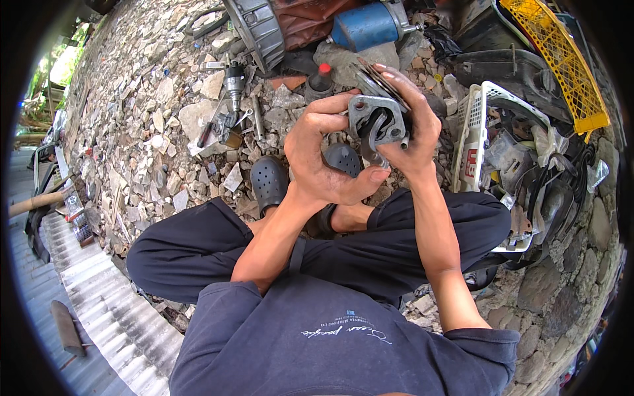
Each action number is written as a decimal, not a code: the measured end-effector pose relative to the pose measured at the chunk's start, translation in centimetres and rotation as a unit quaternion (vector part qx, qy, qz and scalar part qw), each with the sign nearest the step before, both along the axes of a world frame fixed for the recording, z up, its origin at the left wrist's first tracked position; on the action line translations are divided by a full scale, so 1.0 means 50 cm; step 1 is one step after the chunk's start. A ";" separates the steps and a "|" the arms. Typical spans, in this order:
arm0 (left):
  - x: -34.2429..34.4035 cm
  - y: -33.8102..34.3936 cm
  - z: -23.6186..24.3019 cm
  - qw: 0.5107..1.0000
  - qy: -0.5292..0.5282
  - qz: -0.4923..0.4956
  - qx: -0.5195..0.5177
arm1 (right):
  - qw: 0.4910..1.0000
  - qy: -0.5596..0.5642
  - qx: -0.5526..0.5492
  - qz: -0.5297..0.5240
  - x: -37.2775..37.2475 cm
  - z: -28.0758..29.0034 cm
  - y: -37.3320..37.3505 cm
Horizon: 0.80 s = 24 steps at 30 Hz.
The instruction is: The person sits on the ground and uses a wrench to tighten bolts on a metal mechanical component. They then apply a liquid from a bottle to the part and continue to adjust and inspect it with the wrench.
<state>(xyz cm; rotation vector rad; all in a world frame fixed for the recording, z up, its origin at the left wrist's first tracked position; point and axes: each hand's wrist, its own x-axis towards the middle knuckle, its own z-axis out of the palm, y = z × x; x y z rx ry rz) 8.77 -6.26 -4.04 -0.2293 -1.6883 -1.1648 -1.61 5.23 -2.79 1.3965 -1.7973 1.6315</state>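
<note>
My left hand (320, 155) and my right hand (417, 125) are raised above my crossed legs, both closed on a grey metal part (362, 109) with a holed flange, a curved inner piece and flat plates behind it. My left fingers wrap over its left side, with the thumb at the bottom; my right fingers grip the plates and right side. Behind it stands a dark bottle with a red cap (322, 79). To the left on the stones lie a small metal motor (234, 86), a wrench (246, 121) and a dark-handled tool (205, 134).
A large metal housing (256, 30) and blue cylinder (362, 30) lie at the back. A white crate of parts (465, 145) is at my right, below a yellow crate (555, 59). Corrugated sheets (109, 307) and a wooden handle (36, 201) are at my left.
</note>
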 end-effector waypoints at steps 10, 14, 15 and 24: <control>-0.001 -0.001 -0.011 0.993 -0.003 -0.046 0.113 | 0.999 0.039 0.032 -0.012 -0.005 0.005 0.005; 0.007 -0.011 -0.012 0.969 -0.057 -0.100 0.218 | 0.997 0.043 0.058 -0.007 -0.009 -0.003 0.010; 0.007 -0.017 -0.011 0.962 -0.069 -0.118 0.236 | 0.997 0.040 0.061 -0.003 -0.008 -0.004 0.009; -0.013 -0.011 -0.002 0.922 -0.166 -0.214 0.276 | 0.994 0.025 0.104 0.016 0.000 -0.001 0.011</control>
